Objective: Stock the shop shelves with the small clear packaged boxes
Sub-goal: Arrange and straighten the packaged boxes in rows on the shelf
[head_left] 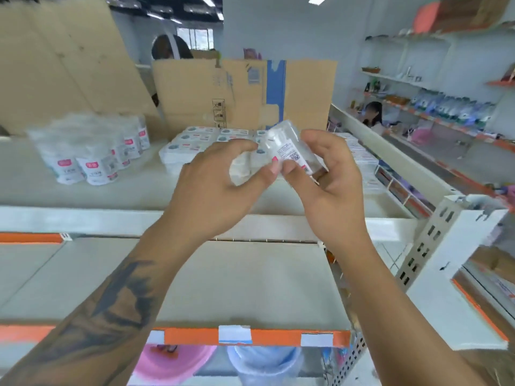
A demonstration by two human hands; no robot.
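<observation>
A small clear packaged box (288, 147) with a white barcode label is held up above the top shelf (139, 190). My left hand (214, 188) pinches its lower left side with thumb and curled fingers. My right hand (331, 179) grips its right side, thumb on the label. Behind them, several flat clear packaged boxes (195, 140) lie in rows on the top shelf.
White bagged packs (92, 151) stand at the shelf's left. Cardboard boxes (245, 93) rise behind the stock. A lower shelf (237, 288) with an orange price strip lies below. Pink and blue tubs (262, 363) sit underneath. A person (372, 115) is by the right aisle shelves.
</observation>
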